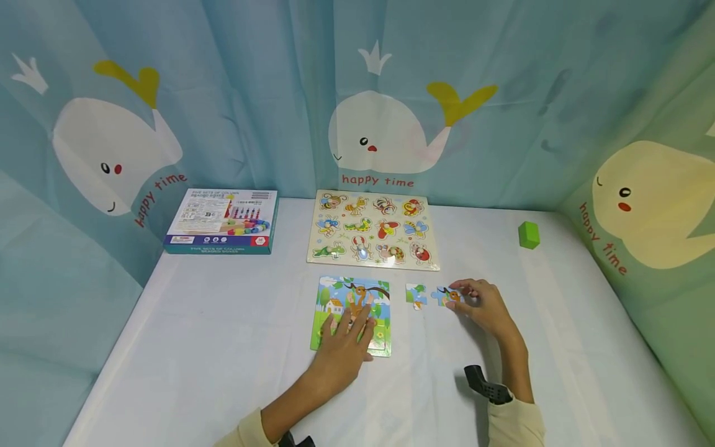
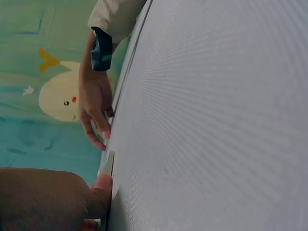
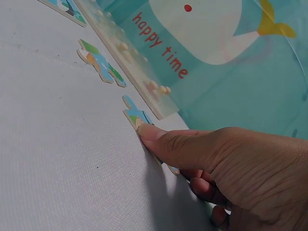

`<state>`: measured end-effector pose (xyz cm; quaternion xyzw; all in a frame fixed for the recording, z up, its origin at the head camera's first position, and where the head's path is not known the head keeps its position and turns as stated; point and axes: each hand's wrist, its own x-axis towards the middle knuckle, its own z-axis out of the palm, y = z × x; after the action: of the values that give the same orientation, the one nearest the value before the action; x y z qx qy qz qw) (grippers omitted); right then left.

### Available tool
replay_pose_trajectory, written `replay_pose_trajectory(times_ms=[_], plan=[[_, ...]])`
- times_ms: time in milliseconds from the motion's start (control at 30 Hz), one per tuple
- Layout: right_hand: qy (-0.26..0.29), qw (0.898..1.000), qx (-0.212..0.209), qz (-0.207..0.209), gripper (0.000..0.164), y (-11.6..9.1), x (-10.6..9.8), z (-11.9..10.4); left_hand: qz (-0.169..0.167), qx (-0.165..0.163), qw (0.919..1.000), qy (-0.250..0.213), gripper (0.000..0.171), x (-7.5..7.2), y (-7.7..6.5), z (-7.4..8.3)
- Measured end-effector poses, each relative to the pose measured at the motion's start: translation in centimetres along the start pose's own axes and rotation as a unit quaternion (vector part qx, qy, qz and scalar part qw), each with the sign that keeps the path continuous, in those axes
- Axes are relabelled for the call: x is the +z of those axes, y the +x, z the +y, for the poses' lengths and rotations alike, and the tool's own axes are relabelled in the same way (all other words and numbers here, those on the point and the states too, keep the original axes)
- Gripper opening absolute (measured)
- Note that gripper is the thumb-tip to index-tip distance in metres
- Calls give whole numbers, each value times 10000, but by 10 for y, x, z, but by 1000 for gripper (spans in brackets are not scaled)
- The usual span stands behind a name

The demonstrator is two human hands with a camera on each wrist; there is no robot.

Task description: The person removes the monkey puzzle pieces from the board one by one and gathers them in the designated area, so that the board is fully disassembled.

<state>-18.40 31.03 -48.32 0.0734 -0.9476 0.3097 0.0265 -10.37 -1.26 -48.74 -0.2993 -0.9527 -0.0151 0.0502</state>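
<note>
Puzzle [image 1: 341, 299] lies under the left hand [image 1: 342, 351], fingers loosely spread, while the right hand [image 1: 483, 305] pinches a jigsaw piece [image 1: 444, 296] near a second piece [image 1: 416, 293].

Boxed bead set [image 1: 220, 221], insect board [image 1: 373, 230], green block [image 1: 528, 235] — whale-print curtain [image 1: 268, 93] behind

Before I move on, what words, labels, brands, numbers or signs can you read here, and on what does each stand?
"happy time": in red, three times, on the blue-green whale-print fabric curtain.
"FIVE SETS OF COLUMN": top of the flat rectangular teal-edged cardboard box.
Too small or blurred: the box's remaining print, including its corner number and white label.
No lettering shows on the visible part of the square cartoon jigsaw.
</note>
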Motion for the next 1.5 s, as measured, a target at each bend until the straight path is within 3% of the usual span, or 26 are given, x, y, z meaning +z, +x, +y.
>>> replay_pose_trajectory(times_ms=[200,333,467,567,800,900,1133,1500], plan=[[47,10000,-52,17,35,0,0,0,112,4,9999,75,55,1,-1,1],[109,9996,-33,261,28,1,2,-3,335,33,9991,267,59,1,-3,1],[246,9975,-42,659,22,7,10,-17,534,70,9975,448,57,1,-4,1],[426,9962,-295,704,19,16,20,-34,567,82,9973,455,55,0,-4,0],[704,9865,-1472,-118,12,36,51,-79,552,72,9978,368,56,-1,-3,-1],[791,9797,-1753,-571,10,42,63,-93,513,72,9979,395,56,-1,-2,-1],[681,9751,-1770,-1150,11,46,79,-111,380,73,9990,222,56,-2,1,-1],[714,9749,-1649,-1312,13,46,82,-118,419,74,9987,268,56,-2,2,-3]])
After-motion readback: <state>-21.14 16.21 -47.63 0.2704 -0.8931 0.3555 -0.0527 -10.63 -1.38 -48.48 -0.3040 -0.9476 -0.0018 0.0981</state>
